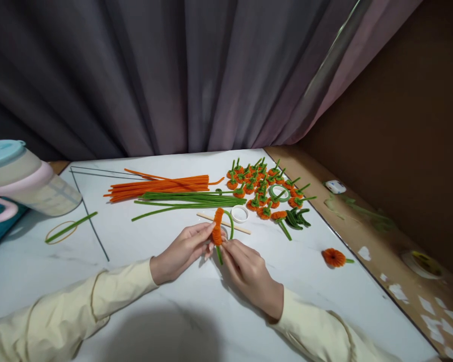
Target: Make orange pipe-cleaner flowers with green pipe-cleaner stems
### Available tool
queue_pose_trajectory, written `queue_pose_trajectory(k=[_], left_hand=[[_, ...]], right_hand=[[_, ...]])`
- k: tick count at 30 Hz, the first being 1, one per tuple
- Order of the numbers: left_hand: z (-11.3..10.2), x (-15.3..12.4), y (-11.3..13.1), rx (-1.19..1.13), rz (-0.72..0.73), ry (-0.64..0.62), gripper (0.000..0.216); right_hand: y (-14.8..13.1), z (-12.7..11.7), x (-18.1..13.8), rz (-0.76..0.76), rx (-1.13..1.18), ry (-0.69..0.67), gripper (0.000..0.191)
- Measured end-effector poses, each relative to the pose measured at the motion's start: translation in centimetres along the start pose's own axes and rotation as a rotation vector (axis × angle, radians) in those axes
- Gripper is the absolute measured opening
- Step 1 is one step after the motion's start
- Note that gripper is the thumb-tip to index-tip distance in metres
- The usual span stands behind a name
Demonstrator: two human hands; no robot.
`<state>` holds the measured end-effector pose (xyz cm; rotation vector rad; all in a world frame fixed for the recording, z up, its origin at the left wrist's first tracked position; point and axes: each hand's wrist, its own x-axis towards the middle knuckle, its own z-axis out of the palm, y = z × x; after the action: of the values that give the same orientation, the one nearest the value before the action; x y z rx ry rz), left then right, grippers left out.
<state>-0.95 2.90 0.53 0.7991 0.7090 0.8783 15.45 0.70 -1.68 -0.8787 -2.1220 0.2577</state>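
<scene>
My left hand (pixel 183 251) and my right hand (pixel 249 274) meet at the middle of the white table (pixel 136 281). Both pinch one small piece: an orange pipe cleaner coil (pixel 218 226) wound with a green pipe cleaner (pixel 230 223) whose end sticks down between my fingers. A thin wooden stick (pixel 226 224) lies on the table just behind the piece. Both hands have their fingers closed on the piece.
Behind lie a bundle of orange pipe cleaners (pixel 162 185), green pipe cleaners (pixel 189 199), a white ring (pixel 240 213), a green tape roll (pixel 279 192) and several finished orange flowers (pixel 260 183). One flower (pixel 334 257) lies at the right. A plastic jug (pixel 26 181) stands at the left.
</scene>
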Motion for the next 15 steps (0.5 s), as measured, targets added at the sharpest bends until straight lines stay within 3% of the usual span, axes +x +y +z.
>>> queue_pose_trajectory(k=[15], left_hand=[[-0.23, -0.05, -0.30, 0.105, 0.036, 0.102, 0.026]], right_hand=[[-0.45, -0.18, 0.62, 0.101, 0.117, -0.011, 0.014]])
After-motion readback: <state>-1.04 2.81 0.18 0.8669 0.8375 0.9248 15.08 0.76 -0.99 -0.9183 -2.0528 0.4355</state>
